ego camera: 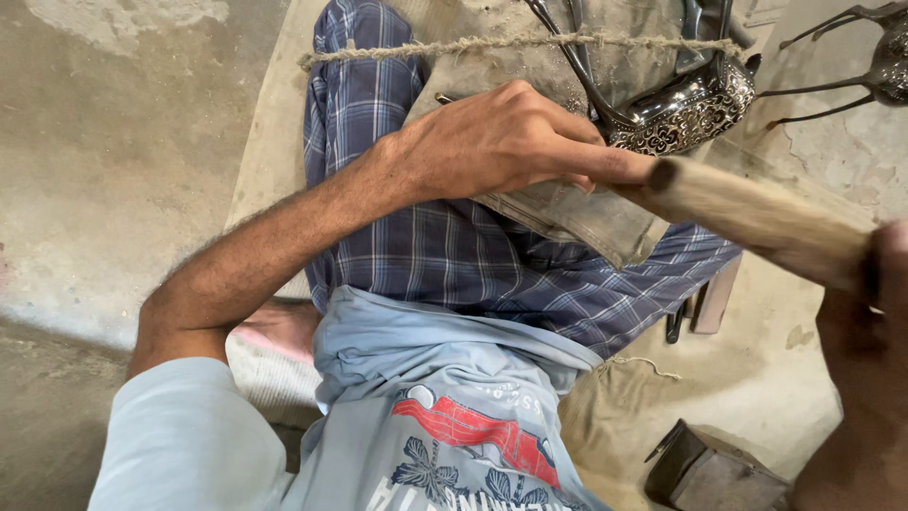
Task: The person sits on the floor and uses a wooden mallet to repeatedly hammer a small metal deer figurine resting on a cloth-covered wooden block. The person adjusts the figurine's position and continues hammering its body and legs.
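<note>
wooden mallet gripped in right hand; left hand fingers pinch ornate metal piece.

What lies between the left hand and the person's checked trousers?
In the head view, a worn grey cloth pad lies over the lap, under the left hand and on top of the checked trousers. The hand rests on it.

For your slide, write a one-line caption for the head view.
Seated on the floor, a person's left hand steadies an ornate metal piece while the right hand grips a blurred wooden handle.
</note>
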